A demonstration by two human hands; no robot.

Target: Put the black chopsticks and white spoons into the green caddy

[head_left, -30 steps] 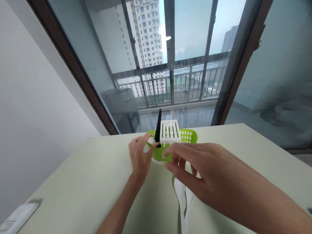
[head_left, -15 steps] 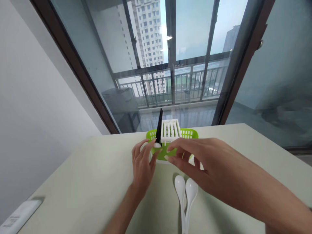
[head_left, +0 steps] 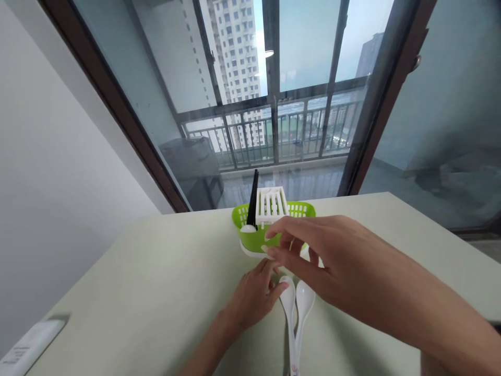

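Note:
Two white spoons lie crossing on the table, a left spoon (head_left: pixel 288 296) and a right spoon (head_left: pixel 304 300), bowls pointing away from me. My left hand (head_left: pixel 254 296) is low over the table, its thumb at the edge of the left spoon's bowl and its fingers curved but apart. Above the spoons, my right hand (head_left: pixel 313 248) hovers with a gap between thumb and index finger and nothing visible in it. Behind it stands a green basket (head_left: pixel 252 241), partly covered by that hand. Black chopsticks (head_left: pixel 253 201) and a white spoon (head_left: pixel 248 228) lean in its left side.
A white slotted rack piece (head_left: pixel 271 203) sits at the middle of the basket. On the pale table (head_left: pixel 164 282), a white object like a power strip (head_left: pixel 33 344) lies at the near left. A glass door with a dark frame (head_left: pixel 360 136) rises beyond the far edge.
My left hand has left the basket's left side and come down and right to the left spoon. The right hand stays almost in place. The view has shifted slightly.

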